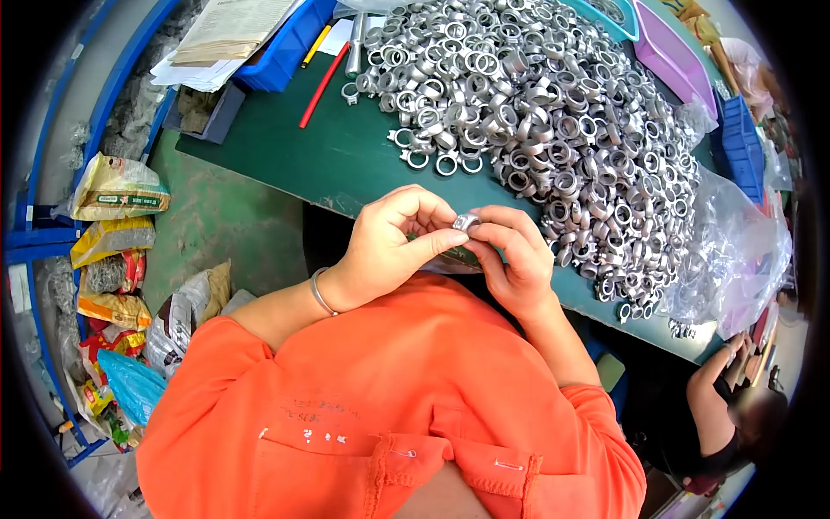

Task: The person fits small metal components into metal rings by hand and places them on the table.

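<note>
In the head view, the landmark is the big pile of metal rings (553, 130) on the green table (285, 156). The left hand (389, 238) and the right hand (519, 255) are before the near side of this pile. Between them is one small metal ring (465, 222); each hand pinches it with thumb and finger, other fingers curled. Beyond the hands, beside the pile, the red stick (325, 85) lies on the table. A co-worker (722, 406) sits at the pile's right.
</note>
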Demonstrator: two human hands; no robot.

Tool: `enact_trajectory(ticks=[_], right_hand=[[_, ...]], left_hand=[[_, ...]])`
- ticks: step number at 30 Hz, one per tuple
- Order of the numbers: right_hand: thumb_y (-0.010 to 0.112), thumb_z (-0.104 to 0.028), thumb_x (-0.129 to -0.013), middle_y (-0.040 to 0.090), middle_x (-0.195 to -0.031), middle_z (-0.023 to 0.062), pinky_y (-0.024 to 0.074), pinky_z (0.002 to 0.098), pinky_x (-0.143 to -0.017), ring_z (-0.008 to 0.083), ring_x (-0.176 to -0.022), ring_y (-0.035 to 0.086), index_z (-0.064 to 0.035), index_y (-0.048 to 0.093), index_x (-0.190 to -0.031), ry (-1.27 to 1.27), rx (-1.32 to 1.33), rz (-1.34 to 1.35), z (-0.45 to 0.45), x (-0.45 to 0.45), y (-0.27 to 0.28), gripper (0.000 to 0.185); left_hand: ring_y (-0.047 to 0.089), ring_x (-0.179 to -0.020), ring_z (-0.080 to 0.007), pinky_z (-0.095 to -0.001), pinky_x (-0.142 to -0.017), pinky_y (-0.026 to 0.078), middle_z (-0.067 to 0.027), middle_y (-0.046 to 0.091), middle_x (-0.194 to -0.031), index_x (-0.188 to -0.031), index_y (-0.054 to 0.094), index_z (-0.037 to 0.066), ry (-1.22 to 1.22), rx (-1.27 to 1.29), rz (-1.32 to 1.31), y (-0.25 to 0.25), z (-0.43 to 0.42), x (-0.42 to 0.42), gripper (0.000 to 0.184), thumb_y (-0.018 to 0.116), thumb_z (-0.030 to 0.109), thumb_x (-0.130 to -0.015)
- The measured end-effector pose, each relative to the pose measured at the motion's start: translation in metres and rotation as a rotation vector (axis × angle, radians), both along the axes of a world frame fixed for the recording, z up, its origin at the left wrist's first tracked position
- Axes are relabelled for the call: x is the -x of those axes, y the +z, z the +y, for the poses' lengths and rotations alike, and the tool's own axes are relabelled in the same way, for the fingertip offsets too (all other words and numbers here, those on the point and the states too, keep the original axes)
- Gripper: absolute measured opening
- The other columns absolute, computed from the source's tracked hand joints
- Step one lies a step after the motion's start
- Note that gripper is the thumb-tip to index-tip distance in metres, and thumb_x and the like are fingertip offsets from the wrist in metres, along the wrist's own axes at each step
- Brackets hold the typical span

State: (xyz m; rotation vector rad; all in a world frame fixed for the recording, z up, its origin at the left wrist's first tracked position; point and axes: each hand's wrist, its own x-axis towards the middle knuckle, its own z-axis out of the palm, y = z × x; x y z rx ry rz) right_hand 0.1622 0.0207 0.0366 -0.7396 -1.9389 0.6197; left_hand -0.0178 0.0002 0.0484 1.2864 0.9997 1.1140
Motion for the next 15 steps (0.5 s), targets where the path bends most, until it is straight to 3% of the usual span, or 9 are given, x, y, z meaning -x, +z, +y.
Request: enact_trajectory(ticks=[4,6,7,8,10,11,12,15], right_hand=[[0.065,0.009,-0.068,0.059,-0.091,0.0122,0.0499,0.0297,-0.061,0.0249,-0.075,0.059,0.0003,0.059,-0.088,-0.089,-0.108,0.006,-0.001,0.004,0.003,0.023],[0.064,0.009,-0.067,0.059,-0.091,0.0122,0.0498,0.0301,-0.061,0.0248,-0.075,0.059,0.0005,0.059,-0.088,-0.125,-0.158,0.02,0.003,0.006,0.007,0.023],[0.063,0.008,-0.066,0.059,-0.091,0.0122,0.0497,0.0303,-0.061,0.0248,-0.075,0.059,0.0004,0.059,-0.089,-0.032,-0.221,-0.026,0.006,0.006,0.01,0.025],[0.061,0.007,-0.064,0.059,-0.091,0.0122,0.0496,0.0306,-0.06,0.0248,-0.075,0.059,0.0003,0.06,-0.089,0.057,-0.282,-0.072,0.007,0.007,0.012,0.026],[0.059,0.006,-0.064,0.06,-0.088,0.0128,0.0496,0.0324,-0.058,0.0274,-0.072,0.06,-0.0003,0.06,-0.092,0.143,-0.231,-0.092,0.01,0.013,0.011,0.028],[0.058,0.006,-0.066,0.059,-0.086,0.0136,0.0495,0.0333,-0.057,0.0283,-0.07,0.06,-0.0001,0.059,-0.093,0.028,-0.175,-0.127,0.012,0.012,0.005,0.028],[0.057,0.006,-0.068,0.058,-0.083,0.0144,0.0494,0.0343,-0.056,0.0292,-0.069,0.059,0.0002,0.058,-0.094,-0.085,-0.119,-0.163,0.016,0.012,-0.001,0.027],[0.055,0.004,-0.075,0.054,-0.078,0.0145,0.048,0.0383,-0.057,0.0331,-0.066,0.057,0.0,0.056,-0.096,-0.295,0.087,-0.521,0.033,0.018,-0.011,0.021]], left_hand=[[0.059,-0.082,-0.0121,-0.0245,-0.071,0.051,-0.0077,0.059,-0.089,-0.095,0.056,-0.003,0.014,-0.061,0.007,0.001,0.003,0.001,0.013,0.059,-0.003,-0.082],[0.061,-0.079,-0.0137,-0.0258,-0.069,0.052,-0.0097,0.06,-0.089,-0.1,0.056,-0.004,0.025,0.214,-0.183,0.007,0.005,0.002,0.015,0.055,0.0,-0.086],[0.062,-0.076,-0.0159,-0.0265,-0.066,0.054,-0.0111,0.061,-0.089,-0.106,0.055,-0.003,0.042,0.29,-0.265,0.004,0.005,0.001,0.023,0.048,0.013,-0.092],[0.062,-0.076,-0.0159,-0.0265,-0.066,0.054,-0.0111,0.061,-0.089,-0.106,0.055,-0.003,0.045,0.291,-0.268,0.003,0.007,0.003,0.023,0.048,0.013,-0.092],[0.063,-0.072,-0.0177,-0.0263,-0.063,0.054,-0.0101,0.062,-0.086,-0.107,0.055,-0.001,-0.029,0.752,-0.707,0.0,0.013,0.011,0.031,0.041,0.024,-0.095],[0.061,-0.071,-0.0151,-0.0242,-0.054,0.051,-0.0076,0.06,-0.084,-0.105,0.054,0.001,-0.068,0.789,-0.636,-0.009,0.014,0.016,0.035,0.038,0.031,-0.096],[0.057,-0.066,-0.0109,-0.0215,-0.046,0.044,-0.0042,0.057,-0.079,-0.098,0.054,0.003,-0.064,0.797,-0.644,-0.016,0.014,0.019,0.027,0.043,0.027,-0.094],[0.052,-0.062,-0.0086,-0.0194,-0.045,0.039,-0.0014,0.054,-0.075,-0.092,0.053,0.004,-0.023,0.789,-0.526,-0.021,0.016,0.017,0.017,0.051,0.021,-0.091]])
